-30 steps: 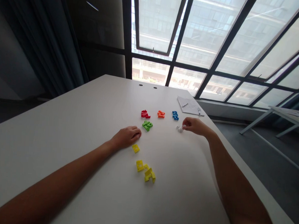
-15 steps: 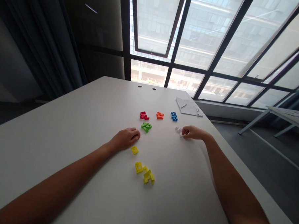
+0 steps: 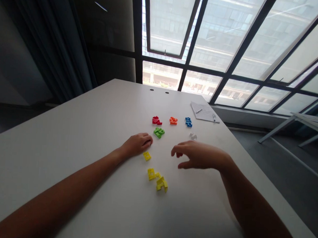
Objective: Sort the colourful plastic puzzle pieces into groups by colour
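Observation:
My left hand [image 3: 140, 143] rests on the white table [image 3: 95, 123] with its fingers loosely curled together. I see nothing held in it. Just below its fingertips lies a flat yellow plastic piece [image 3: 147, 156], and beyond them is a cluster of green pieces [image 3: 158, 132]. Over the table's right half hovers my right hand [image 3: 193, 155], thumb and fingers apart with nothing between them. Small white pieces [image 3: 193, 136] lie right behind its knuckles. Nearer to me sit a yellow square piece [image 3: 151, 174], a small yellow piece [image 3: 158, 175] and an angular yellow piece [image 3: 161, 184].
Groups of red pieces [image 3: 156, 120], orange pieces [image 3: 173, 121] and blue pieces [image 3: 188, 122] form a row farther back. Paper sheets [image 3: 204, 114] with pens on them lie near the right edge. A second table [image 3: 309, 120] stands to the right, past a gap of floor.
My right hand has let go of the white pieces, lifted and moved left and toward me, its fingers spreading. My left hand has stayed where it was. The view has shifted slightly.

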Demonstrator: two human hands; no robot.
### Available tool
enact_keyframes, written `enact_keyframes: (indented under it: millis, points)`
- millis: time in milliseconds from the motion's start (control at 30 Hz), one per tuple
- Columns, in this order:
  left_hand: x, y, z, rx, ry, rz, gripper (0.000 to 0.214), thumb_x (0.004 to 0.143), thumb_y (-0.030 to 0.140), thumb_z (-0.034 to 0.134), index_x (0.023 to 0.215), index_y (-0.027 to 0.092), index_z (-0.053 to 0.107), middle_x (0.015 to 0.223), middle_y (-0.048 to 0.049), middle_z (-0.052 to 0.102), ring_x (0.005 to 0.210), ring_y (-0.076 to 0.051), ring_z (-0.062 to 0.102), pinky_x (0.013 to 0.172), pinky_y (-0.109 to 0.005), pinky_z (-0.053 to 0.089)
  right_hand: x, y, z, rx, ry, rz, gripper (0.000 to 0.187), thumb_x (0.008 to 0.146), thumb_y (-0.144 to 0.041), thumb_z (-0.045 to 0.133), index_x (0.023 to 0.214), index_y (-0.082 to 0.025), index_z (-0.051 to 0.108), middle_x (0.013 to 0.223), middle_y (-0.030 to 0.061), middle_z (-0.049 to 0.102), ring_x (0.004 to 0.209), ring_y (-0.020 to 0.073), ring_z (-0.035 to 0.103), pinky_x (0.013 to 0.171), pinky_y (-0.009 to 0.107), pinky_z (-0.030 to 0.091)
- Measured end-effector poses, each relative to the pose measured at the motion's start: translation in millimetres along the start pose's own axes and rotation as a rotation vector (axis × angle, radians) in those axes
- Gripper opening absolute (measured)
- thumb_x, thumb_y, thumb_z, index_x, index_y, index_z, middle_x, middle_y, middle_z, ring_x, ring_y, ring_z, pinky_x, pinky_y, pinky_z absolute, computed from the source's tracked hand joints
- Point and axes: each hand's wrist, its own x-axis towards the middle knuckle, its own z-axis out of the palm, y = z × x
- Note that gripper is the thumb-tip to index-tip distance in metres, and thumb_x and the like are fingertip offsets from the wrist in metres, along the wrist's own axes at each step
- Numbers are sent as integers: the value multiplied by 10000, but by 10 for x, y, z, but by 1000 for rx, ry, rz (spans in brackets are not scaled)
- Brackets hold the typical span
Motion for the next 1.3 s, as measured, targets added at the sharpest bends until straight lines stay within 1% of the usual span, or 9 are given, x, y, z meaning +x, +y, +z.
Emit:
enact_keyframes:
  millis: [67,133,267,367,667,867,1033,1167,1300]
  points:
    - [0,6,-3,3,7,4,217,969,310,446,938,249,652,973,-19,673,907,-191,623,791,-287,455,86,-249,158,-53,-93,-83,364,848,-316,771,1192,-246,673,1046,36,717,917,206,660,682,275,450]
    - [0,11,-5,6,13,8,217,970,308,446,939,249,653,976,-19,676,911,-192,622,793,-288,456,192,-376,321,-144,-94,-176,270,887,-220,717,1155,-242,692,1007,34,717,874,191,657,687,278,438]
    - [2,20,-9,13,17,10,204,964,296,454,940,252,652,989,-17,680,911,-190,624,787,-286,460,376,-375,525,-250,-63,-300,260,911,-70,596,1056,-235,735,960,30,715,813,161,647,721,283,429]
    - [2,28,-12,11,21,14,202,962,289,456,938,250,652,990,-16,682,911,-188,626,788,-283,464,450,-303,560,-187,-102,-316,259,914,-95,605,1069,-251,743,999,27,723,825,153,649,668,255,401]
    - [4,20,-1,3,19,16,203,960,284,460,941,247,659,992,-20,682,919,-188,626,798,-279,468,540,-94,578,-186,-93,-167,149,884,-160,651,1002,-220,719,936,39,711,784,164,631,602,247,354]
    - [8,10,-3,10,9,13,205,966,294,457,949,253,657,990,-18,676,930,-191,625,801,-283,466,573,168,512,-215,-33,5,205,864,-252,705,1067,-237,735,1004,69,714,879,210,646,681,262,410]
    - [6,4,-8,4,6,14,214,969,292,447,940,249,654,981,-19,677,910,-185,625,761,-276,458,604,337,447,-134,-47,-3,171,880,-233,681,1034,-238,756,936,50,725,851,192,643,712,255,428]
    - [4,0,-6,-5,3,11,215,966,297,447,949,252,657,991,-18,680,917,-186,625,773,-280,456,623,547,398,-154,64,15,189,918,-163,601,998,-216,764,942,59,739,852,181,650,738,248,433]
    - [5,4,-10,-6,-3,0,230,969,312,435,951,257,658,1000,-19,682,917,-188,624,764,-281,453,627,837,376,-191,298,154,211,972,-203,564,1051,-224,758,1036,66,737,889,182,661,749,244,438]
